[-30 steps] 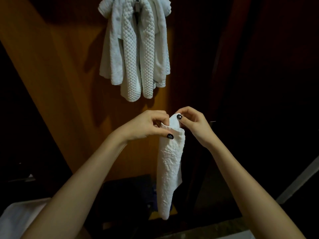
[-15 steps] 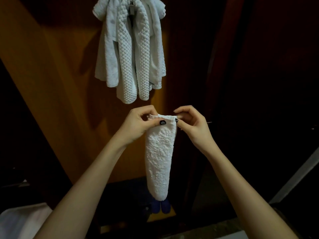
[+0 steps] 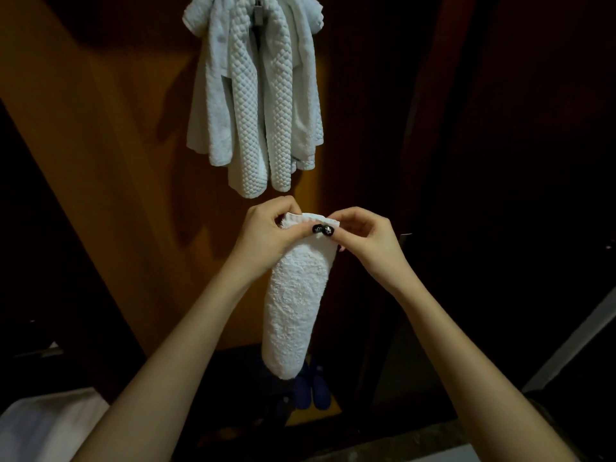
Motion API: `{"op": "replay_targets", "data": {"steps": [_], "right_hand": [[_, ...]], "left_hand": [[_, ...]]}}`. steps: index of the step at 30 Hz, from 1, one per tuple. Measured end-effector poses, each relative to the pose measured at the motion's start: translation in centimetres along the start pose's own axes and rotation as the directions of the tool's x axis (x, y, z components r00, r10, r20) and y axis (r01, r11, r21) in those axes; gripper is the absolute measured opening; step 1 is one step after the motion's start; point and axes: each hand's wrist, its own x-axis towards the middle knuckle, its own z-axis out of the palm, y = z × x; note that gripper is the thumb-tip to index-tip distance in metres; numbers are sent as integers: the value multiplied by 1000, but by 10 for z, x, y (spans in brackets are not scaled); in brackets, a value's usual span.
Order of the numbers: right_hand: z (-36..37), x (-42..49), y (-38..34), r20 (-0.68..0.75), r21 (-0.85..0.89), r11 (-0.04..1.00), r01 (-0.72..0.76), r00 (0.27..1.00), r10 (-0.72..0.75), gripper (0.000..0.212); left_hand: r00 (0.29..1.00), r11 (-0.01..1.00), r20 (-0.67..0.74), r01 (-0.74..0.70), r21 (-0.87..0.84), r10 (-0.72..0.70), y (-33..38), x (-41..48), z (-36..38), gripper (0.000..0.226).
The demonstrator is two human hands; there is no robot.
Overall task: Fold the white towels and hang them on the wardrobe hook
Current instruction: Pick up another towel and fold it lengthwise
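A small white towel [image 3: 295,308], folded into a narrow hanging strip, dangles in front of me. My left hand [image 3: 270,235] and my right hand [image 3: 363,238] both pinch its top edge, thumbs touching at the middle. Above them several white towels [image 3: 253,95] hang in a bunch on the wooden wardrobe panel [image 3: 110,161]; the hook itself is hidden by the cloth, apart from a dark bit at the top.
White cloth [image 3: 43,425] lies at the bottom left corner. Dark blue items [image 3: 313,388] sit low in the wardrobe behind the towel's end. The wardrobe's right side [image 3: 500,161] is dark. A pale strip [image 3: 573,341] slants at the lower right.
The held towel has been turned flat toward me and its top edge gathered; my thumbs have come together at the middle. The hanging bunch now sits closer above my hands.
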Motion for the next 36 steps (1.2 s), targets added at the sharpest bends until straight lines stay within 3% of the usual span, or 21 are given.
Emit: {"op": "replay_targets", "data": {"steps": [4,6,8,10,13,16,20,22,25,29,32,36], "right_hand": [[3,10,-6,25,-50,997,65,998,-64,12],[2,18,-11,7,-46,995,89,996,-88,16],[-3,27,-13,-43,8,995,100,994,-99,15],[-7,35,-16,-64,71,993,93,994,-88,14],[-8,44,-17,-32,147,986,74,997,-70,10],[-9,51,-14,-42,213,976,41,999,-32,4],[-9,50,-12,-134,227,974,28,991,3,7],[-9,40,0,-119,152,988,12,993,6,25],[-7,19,21,35,53,997,-58,998,56,53],[-3,6,21,-18,156,987,-43,999,46,16],[-6,5,16,-54,184,983,22,998,-12,23],[-8,3,12,-70,103,995,-13,997,20,15]], "left_hand": [[998,998,4,56,8,-56,1,4,-4,28],[993,987,79,93,-130,-83,-1,5,-9,25],[983,957,168,118,-266,-75,-1,2,-14,47],[966,947,254,126,-296,-49,3,-5,-14,69],[942,957,335,114,-265,-19,7,-8,-8,57],[962,963,272,82,-256,-9,12,-5,-2,33],[996,980,70,-44,-194,59,16,6,6,27],[996,984,-12,-87,-155,86,17,15,4,25],[992,985,-60,-119,-123,113,22,29,-3,23],[990,988,-97,-117,-102,107,28,45,-5,21],[981,988,-166,-115,-103,97,27,53,-7,20],[978,988,-193,-99,-122,75,24,56,-10,21]]}}
